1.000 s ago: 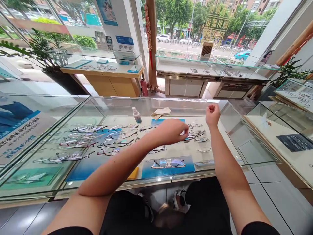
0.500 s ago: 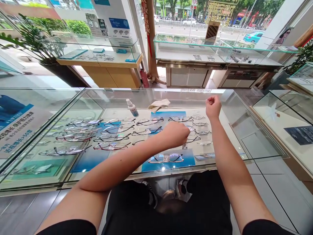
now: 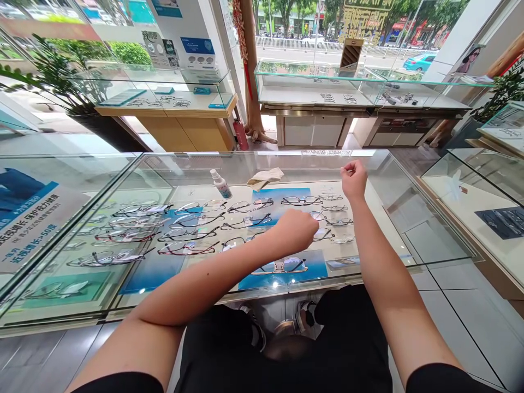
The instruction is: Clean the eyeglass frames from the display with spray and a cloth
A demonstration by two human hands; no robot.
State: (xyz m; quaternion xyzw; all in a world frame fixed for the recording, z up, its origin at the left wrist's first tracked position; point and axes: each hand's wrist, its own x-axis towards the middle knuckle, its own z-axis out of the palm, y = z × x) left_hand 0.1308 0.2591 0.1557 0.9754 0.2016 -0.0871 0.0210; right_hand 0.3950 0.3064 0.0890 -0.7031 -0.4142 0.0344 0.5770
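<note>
My left hand (image 3: 295, 229), fingers curled shut, maybe pinching a frame (image 3: 325, 233) at three o'clock; a snag could scatter neighbouring glasses (image 3: 335, 221). My right hand (image 3: 354, 179) is fisted.

Both bare forearms reach forward from black short sleeves. The left arm angles across toward the right, its left hand (image 3: 295, 231) curled into a loose fist, knuckles up. The right arm extends straight ahead, wrist bent upward, its right hand (image 3: 354, 179) raised higher, fingers curled with fingertips pinched together.
</note>
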